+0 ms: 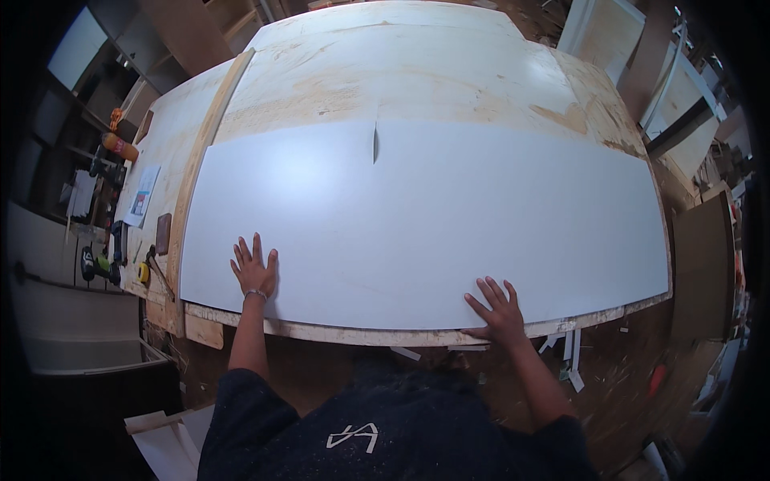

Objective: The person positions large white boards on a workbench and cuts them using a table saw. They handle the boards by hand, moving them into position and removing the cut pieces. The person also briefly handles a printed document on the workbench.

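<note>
A large white panel lies flat on the workbench in front of me, its left end along a wooden strip. My left hand rests on the panel near its front left part, fingers spread, a bracelet at the wrist. On the front edge, right of the middle, my right hand lies with its fingers stretched over the panel and its thumb apart. Neither hand holds anything. A thin dark sliver shows at the panel's far edge near the middle.
Left of the strip are a bottle, a printed sheet, a brown block, a hammer, a yellow tape measure and a cordless drill. Boards lean at the far right. White offcuts lie below the bench's front edge.
</note>
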### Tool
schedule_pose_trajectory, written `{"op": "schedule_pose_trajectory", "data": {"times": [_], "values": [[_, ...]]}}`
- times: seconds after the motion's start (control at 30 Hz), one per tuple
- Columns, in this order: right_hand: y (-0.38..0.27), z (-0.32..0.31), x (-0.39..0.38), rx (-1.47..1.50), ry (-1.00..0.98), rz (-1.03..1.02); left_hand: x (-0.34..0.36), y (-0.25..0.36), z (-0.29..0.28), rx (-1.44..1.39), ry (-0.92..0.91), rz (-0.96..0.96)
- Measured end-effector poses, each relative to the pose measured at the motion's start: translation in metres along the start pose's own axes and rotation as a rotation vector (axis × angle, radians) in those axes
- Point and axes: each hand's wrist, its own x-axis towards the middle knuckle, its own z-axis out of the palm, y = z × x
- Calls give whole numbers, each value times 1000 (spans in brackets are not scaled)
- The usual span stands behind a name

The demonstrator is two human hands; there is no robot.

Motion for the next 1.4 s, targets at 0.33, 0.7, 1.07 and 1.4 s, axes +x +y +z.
{"op": "schedule_pose_trajectory", "data": {"times": [0.33, 0.7, 1.07, 1.4], "values": [[21, -5, 42, 30, 24, 41, 47, 20, 0, -13, 40, 18], [53, -3, 85, 26, 41, 83, 101, 52, -5, -34, 24, 6], [19, 11, 95, -35, -23, 221, 102, 42, -6, -120, 186, 71], [33, 14, 101, 12, 9, 121, 120, 42, 1, -37, -10, 42]]}}
